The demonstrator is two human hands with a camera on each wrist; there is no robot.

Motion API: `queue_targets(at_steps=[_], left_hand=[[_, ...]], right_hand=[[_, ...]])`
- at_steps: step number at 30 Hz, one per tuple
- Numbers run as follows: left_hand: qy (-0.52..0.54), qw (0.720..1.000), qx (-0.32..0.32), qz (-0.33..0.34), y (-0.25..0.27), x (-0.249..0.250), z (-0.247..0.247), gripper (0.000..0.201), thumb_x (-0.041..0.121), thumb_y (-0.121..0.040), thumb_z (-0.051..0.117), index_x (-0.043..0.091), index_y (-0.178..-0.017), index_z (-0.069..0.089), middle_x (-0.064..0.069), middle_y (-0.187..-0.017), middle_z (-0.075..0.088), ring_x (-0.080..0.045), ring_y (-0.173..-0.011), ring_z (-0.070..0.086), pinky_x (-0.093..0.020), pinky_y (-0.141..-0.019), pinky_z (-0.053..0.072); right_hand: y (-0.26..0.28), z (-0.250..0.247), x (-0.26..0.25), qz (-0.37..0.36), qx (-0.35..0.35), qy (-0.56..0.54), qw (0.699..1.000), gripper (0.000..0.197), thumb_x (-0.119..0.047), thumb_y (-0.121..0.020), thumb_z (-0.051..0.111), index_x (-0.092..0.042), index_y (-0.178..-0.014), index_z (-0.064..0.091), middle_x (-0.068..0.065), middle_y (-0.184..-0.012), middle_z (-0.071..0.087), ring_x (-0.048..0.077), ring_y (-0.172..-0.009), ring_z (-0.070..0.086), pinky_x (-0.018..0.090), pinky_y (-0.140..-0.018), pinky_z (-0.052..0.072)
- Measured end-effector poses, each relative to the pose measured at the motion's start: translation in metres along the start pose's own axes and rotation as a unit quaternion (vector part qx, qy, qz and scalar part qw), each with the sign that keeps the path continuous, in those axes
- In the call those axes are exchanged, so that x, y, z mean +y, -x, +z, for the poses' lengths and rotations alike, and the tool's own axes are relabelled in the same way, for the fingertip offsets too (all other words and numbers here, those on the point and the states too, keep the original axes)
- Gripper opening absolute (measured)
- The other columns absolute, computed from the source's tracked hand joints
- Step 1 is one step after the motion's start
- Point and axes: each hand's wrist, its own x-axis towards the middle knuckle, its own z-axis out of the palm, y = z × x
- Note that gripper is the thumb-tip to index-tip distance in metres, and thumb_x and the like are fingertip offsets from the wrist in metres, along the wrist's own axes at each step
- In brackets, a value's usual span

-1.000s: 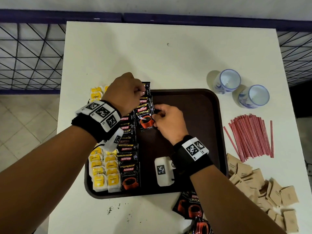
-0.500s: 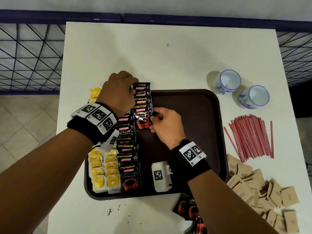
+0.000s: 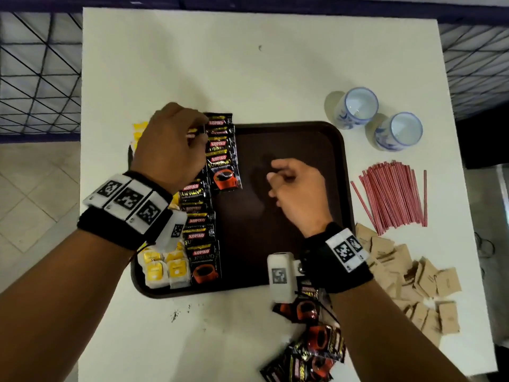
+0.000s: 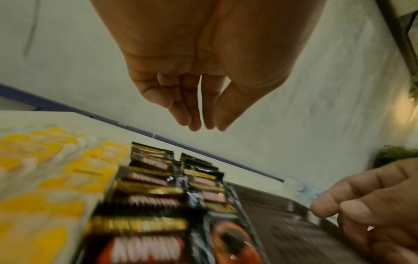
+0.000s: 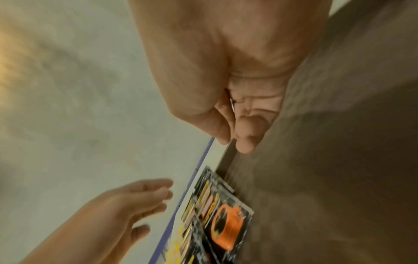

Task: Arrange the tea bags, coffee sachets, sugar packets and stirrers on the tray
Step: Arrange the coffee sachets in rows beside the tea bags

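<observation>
A brown tray (image 3: 292, 224) holds yellow tea bags (image 3: 165, 268) at its left edge. Beside them runs a long overlapping column of black coffee sachets (image 3: 201, 244), with a shorter second column (image 3: 223, 161) at the far end. My left hand (image 3: 202, 129) hovers over the far end of these columns, fingers hanging straight (image 4: 203, 125), holding nothing. My right hand (image 3: 274, 179) floats above the bare tray just right of the short column, fingers curled (image 5: 235, 142) and empty. Loose coffee sachets (image 3: 311, 348), brown sugar packets (image 3: 407, 277) and red stirrers (image 3: 394, 197) lie on the table.
Two blue-and-white cups (image 3: 355, 106) (image 3: 399, 130) stand past the tray's far right corner. The white table (image 3: 248, 64) ends at a railing behind and drops off at both sides. Dark crumbs (image 3: 176, 315) lie near the front edge.
My right hand has let go of the front sachet of the short column and drawn back to the right over the bare tray. My left hand has lifted a little off the sachets.
</observation>
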Motion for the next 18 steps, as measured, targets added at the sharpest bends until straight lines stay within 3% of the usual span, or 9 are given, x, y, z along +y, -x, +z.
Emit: queue_targets(at_steps=[2,3,5,8,11,13,18], left_hand=[[0.029,0.999,-0.023,-0.006,0.031,0.017,0.001,0.022,0.016,-0.085,0.065,0.016,-0.107,0.068,-0.003,-0.105,0.063,-0.018,-0.088,0.061,-0.027,-0.082,0.045],[0.044,0.998,-0.041,-0.008,0.049,0.026,0.004,0.019,0.016,-0.085,0.067,0.017,-0.104,0.069,-0.001,-0.1,0.063,-0.014,-0.084,0.06,-0.023,-0.079,0.043],[0.07,0.994,-0.084,-0.001,0.088,0.042,0.016,0.015,0.019,-0.085,0.068,0.019,-0.099,0.071,0.006,-0.091,0.061,-0.008,-0.078,0.057,-0.017,-0.074,0.042],[0.079,0.982,-0.168,0.032,0.142,0.065,0.039,0.015,0.028,-0.084,0.063,0.023,-0.095,0.072,0.009,-0.088,0.063,-0.01,-0.08,0.061,-0.026,-0.073,0.049],[0.069,0.965,-0.247,0.05,0.187,0.088,0.063,0.018,0.037,-0.086,0.057,0.027,-0.092,0.071,0.01,-0.09,0.064,-0.011,-0.081,0.063,-0.03,-0.07,0.053],[0.052,0.961,-0.272,0.017,0.21,0.101,0.076,0.028,0.048,-0.085,0.053,0.028,-0.093,0.071,0.01,-0.09,0.063,-0.011,-0.078,0.064,-0.029,-0.068,0.053],[-0.025,0.946,-0.31,-0.094,0.232,0.122,0.093,0.049,0.072,-0.078,0.055,0.03,-0.102,0.063,0.009,-0.099,0.059,-0.014,-0.085,0.063,-0.033,-0.074,0.054]], right_hand=[[0.027,-0.03,0.012,0.016,0.013,0.005,1.0,0.014,-0.019,-0.089,0.069,-0.028,-0.099,0.07,-0.003,-0.081,0.071,0.012,-0.063,0.069,0.027,-0.06,0.052],[0.043,-0.046,0.021,0.025,0.016,0.012,0.999,0.013,-0.018,-0.09,0.07,-0.028,-0.098,0.071,-0.003,-0.081,0.071,0.011,-0.063,0.069,0.024,-0.06,0.051],[0.079,-0.075,0.04,0.04,0.017,0.04,0.998,0.012,-0.021,-0.089,0.072,-0.029,-0.098,0.072,-0.007,-0.085,0.073,0.01,-0.072,0.07,0.028,-0.069,0.055],[0.13,-0.106,0.068,0.076,0.005,0.087,0.993,0.012,-0.02,-0.087,0.075,-0.026,-0.097,0.073,-0.011,-0.085,0.072,0.005,-0.078,0.068,0.028,-0.074,0.057],[0.166,-0.117,0.093,0.098,-0.015,0.143,0.985,0.014,-0.021,-0.084,0.078,-0.022,-0.096,0.072,-0.011,-0.081,0.07,0.0,-0.076,0.065,0.014,-0.067,0.049],[0.18,-0.115,0.107,0.104,-0.028,0.16,0.981,0.018,-0.02,-0.082,0.08,-0.024,-0.095,0.069,-0.012,-0.085,0.069,-0.003,-0.077,0.063,0.011,-0.066,0.048],[0.194,-0.105,0.121,0.059,0.004,0.205,0.977,0.033,-0.026,-0.08,0.08,-0.021,-0.109,0.063,-0.003,-0.103,0.061,0.007,-0.082,0.06,0.021,-0.07,0.049]])
